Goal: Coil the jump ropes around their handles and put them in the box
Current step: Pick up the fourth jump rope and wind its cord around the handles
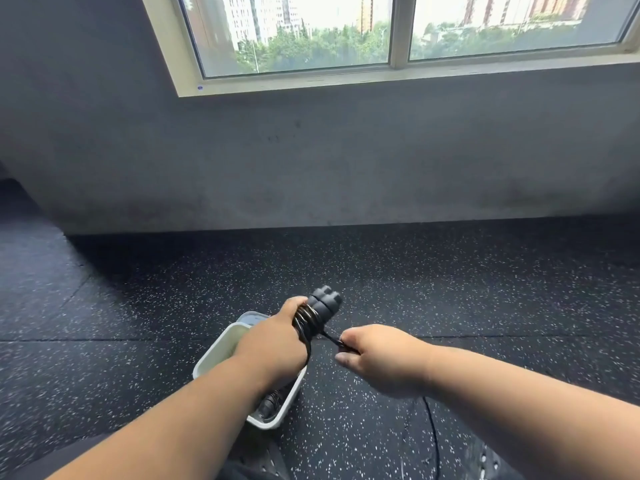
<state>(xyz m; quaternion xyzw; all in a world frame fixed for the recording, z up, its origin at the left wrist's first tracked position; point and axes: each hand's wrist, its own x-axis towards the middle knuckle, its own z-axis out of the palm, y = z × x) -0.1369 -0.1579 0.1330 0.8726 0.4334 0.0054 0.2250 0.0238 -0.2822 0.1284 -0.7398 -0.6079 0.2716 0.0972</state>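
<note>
**Mid-wrap: rope handles held over the box**

Now the left hand (273,344) grips a pair of dark grey jump rope handles (325,301), held side by side with their ends pointing up and away from the person. Its fingers are curled round the handles below several turns of black rope (304,322) already wound about them. The right hand (377,358) sits just beside it, to the right and slightly lower, its thumb and fingers pinching the loose run of the same rope close to the coil, so that a short taut length stretches between the two hands. Beyond the right hand the rope drops out of sight behind the wrist, and a thin black line of it shows on the floor (485,289) under the right forearm, curving toward the bottom edge of the view.

Directly under the left wrist stands a white rectangular box (221,344) on the dark speckled rubber floor. Inside its near end lies another coiled jump rope (272,403), black, partly hidden by the left forearm.

Past the floor rises a grey wall (311,161), with a white-framed window (398,39) above it showing trees and tall buildings outside.
</note>
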